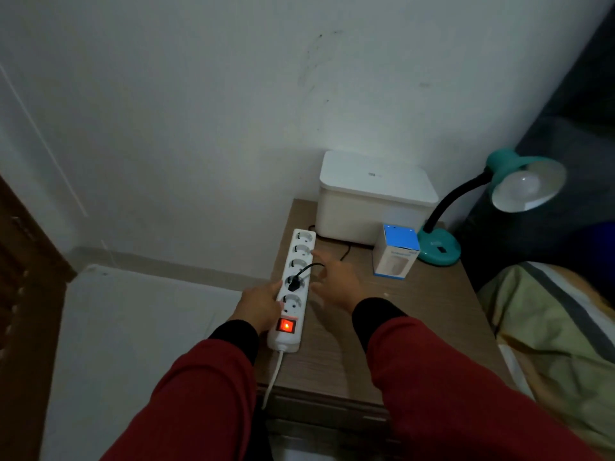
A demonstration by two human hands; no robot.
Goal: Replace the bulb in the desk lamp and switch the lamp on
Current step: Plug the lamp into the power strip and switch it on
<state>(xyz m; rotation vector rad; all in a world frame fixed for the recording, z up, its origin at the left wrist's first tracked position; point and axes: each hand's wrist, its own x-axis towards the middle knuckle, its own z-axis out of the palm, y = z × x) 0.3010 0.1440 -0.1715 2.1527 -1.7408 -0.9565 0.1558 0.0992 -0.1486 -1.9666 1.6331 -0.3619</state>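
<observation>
Reaching forward over the brown wood-grain bedside surface [392, 344], both red-sleeved arms end at the long white plastic power strip [293, 294], which lies along the surface's left edge with its long axis running away from the person, its lit red rocker switch [286, 325] at the near end. The left hand [261, 306] rests against the strip's left flank just beyond that switch, fingers curled loosely along the casing and steadying it rather than clenched round anything. The right hand [336, 281] hovers just right of the strip, fingers spread and released, holding nothing, the index fingertip pointing toward the farther sockets. Between the two hands sits the small black plug [294, 283], seated in a middle socket, its thin black cord [344, 252] looping away to the right toward the far side of the surface. The plug lies just left of the right hand's fingers, so that hand looks the nearer one to pinch it. Farther back stands a small blue-and-white cardboard bulb box [396, 252], upright, and behind it a white lidded plastic box [376, 197] against the wall. At the far right corner stands the teal gooseneck desk lamp [439, 246], its shade tilted toward the camera with a white round bulb [520, 188] seated inside and unlit, well apart from both hands.
</observation>
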